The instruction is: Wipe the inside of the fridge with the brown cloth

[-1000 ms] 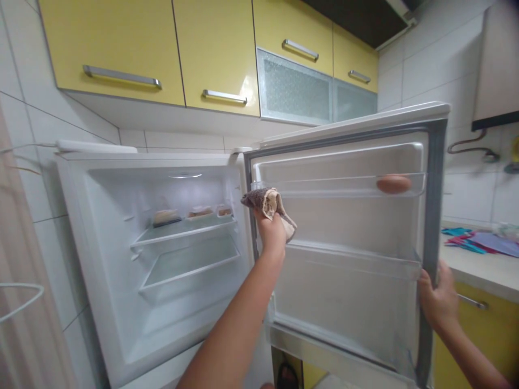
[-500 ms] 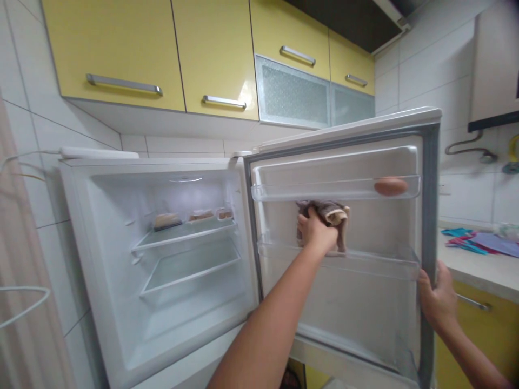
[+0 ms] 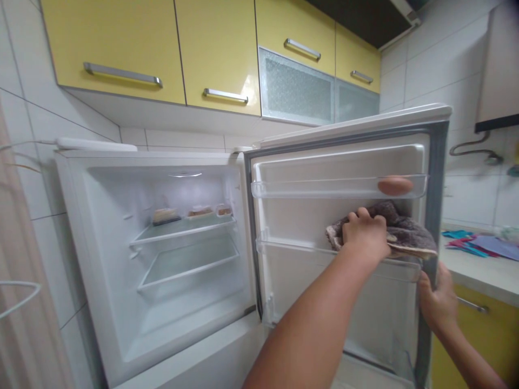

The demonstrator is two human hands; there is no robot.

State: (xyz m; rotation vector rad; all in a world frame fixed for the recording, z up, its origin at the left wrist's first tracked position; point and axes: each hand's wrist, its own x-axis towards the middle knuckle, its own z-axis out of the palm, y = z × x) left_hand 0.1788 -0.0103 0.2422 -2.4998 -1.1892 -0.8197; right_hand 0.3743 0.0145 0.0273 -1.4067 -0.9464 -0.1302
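My left hand [image 3: 365, 232] is closed on a dark brown cloth [image 3: 409, 235] with a light border, pressed against the inner side of the open fridge door [image 3: 300, 219] between its upper and middle clear shelves. Part of the cloth hangs over the middle door shelf [image 3: 300, 247]. My right hand [image 3: 440, 302] grips the outer edge of the door low on the right, thumb on the inner side. Above the cloth, a brown egg [image 3: 395, 185] lies in the upper door shelf [image 3: 316, 188].
The fridge interior [image 3: 194, 319] on the left has two glass shelves, with small packages [image 3: 165, 216] on the upper one. Yellow cabinets [image 3: 117, 43] hang above. Colourful cloths [image 3: 482, 246] lie on the counter [image 3: 478, 267] at the right.
My left hand has moved right across the door with the cloth, which is now more spread out. My right hand still holds the door edge. The view has shifted slightly.
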